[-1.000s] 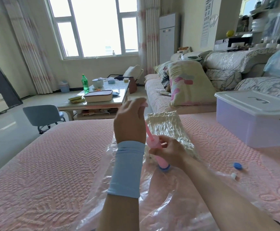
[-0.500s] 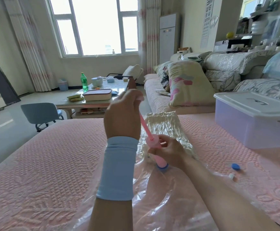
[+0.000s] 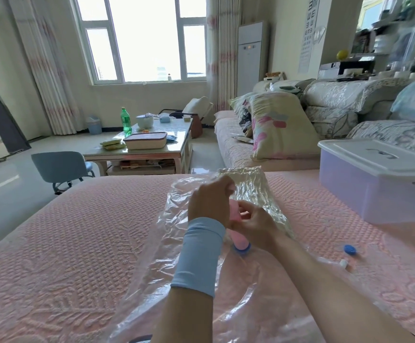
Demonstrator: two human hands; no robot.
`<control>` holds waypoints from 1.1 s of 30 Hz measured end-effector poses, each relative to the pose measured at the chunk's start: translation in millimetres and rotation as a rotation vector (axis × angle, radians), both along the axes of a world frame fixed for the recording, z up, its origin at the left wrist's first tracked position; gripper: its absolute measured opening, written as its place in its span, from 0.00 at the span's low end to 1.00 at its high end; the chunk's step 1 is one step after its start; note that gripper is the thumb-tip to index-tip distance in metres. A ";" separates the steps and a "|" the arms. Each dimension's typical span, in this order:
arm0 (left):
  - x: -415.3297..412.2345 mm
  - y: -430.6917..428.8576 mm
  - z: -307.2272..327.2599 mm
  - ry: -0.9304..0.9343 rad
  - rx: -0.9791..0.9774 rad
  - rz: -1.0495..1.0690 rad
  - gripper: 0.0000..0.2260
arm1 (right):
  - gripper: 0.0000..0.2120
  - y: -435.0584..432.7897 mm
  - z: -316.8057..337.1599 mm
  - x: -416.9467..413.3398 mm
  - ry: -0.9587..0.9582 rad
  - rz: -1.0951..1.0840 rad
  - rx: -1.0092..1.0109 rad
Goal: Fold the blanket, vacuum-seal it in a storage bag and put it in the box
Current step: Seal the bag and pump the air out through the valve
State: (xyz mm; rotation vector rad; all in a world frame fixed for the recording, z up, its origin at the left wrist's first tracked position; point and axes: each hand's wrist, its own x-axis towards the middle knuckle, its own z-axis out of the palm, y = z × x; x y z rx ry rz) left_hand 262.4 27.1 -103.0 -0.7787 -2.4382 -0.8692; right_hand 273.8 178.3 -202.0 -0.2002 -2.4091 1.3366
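A clear plastic storage bag point(image 3: 181, 276) lies on the pink bed cover, with the folded blanket point(image 3: 255, 194) squeezed tight inside its far end. A pink hand pump point(image 3: 238, 237) stands upright on the bag's blue valve point(image 3: 242, 250). My right hand point(image 3: 255, 224) grips the pump's barrel. My left hand point(image 3: 208, 204), with a light blue sleeve on the wrist, holds the pump's handle, pushed down close to the barrel. The lidded translucent storage box point(image 3: 374, 184) stands on the bed to the right.
A blue valve cap point(image 3: 349, 249) and a small white piece point(image 3: 343, 263) lie on the bed cover point(image 3: 77, 243) right of the bag. Beyond the bed are a coffee table point(image 3: 149, 149), a blue chair point(image 3: 58, 167) and a sofa with a flowered pillow point(image 3: 280, 127).
My left hand has come down, pushing the pump's rod into the barrel. The rod showed earlier and is hidden now. My right hand stays on the barrel.
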 end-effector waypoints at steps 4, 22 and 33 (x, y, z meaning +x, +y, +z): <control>11.7 -22.0 38.1 0.287 0.196 0.092 0.07 | 0.23 0.0 1.2 1.1 -0.002 0.023 0.013; 9.8 -6.3 21.5 0.056 -0.001 0.102 0.07 | 0.23 -2.2 2.3 2.5 0.003 0.001 0.016; 9.7 -8.7 18.9 0.175 0.207 0.105 0.08 | 0.21 -6.1 2.2 0.6 -0.028 0.016 -0.005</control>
